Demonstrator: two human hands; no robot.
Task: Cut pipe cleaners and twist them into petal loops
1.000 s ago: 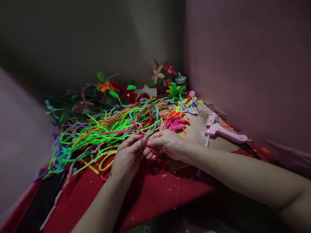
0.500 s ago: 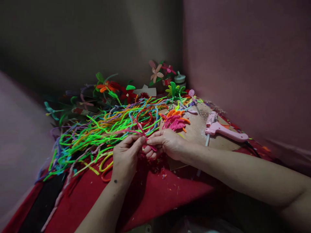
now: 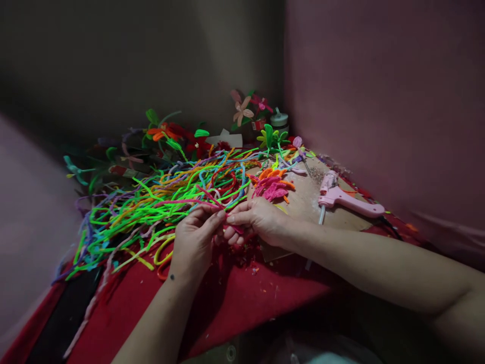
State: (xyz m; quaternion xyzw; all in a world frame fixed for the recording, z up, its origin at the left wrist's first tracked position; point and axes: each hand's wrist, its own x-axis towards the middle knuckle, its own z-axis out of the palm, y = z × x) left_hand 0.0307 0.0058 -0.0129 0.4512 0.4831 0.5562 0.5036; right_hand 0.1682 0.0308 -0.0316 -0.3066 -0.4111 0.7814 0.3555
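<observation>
My left hand (image 3: 195, 240) and my right hand (image 3: 257, 220) meet fingertip to fingertip over the red cloth (image 3: 242, 298). Both pinch a pink pipe cleaner (image 3: 212, 201) that runs from between the fingers up and left into the pile. Behind the hands lies a big tangle of pipe cleaners (image 3: 159, 202) in green, orange, blue and purple. Just beyond my right hand sits a small heap of pink and orange folded pieces (image 3: 273, 186).
A pink glue gun (image 3: 346, 199) lies on a brown board (image 3: 306, 202) at the right. Finished pipe-cleaner flowers (image 3: 246, 108) and a small capped jar (image 3: 279, 120) stand at the back by the wall. Walls close in on the back and right.
Both hands have stayed together on the pink pipe cleaner with only small finger shifts. The view has drifted slightly.
</observation>
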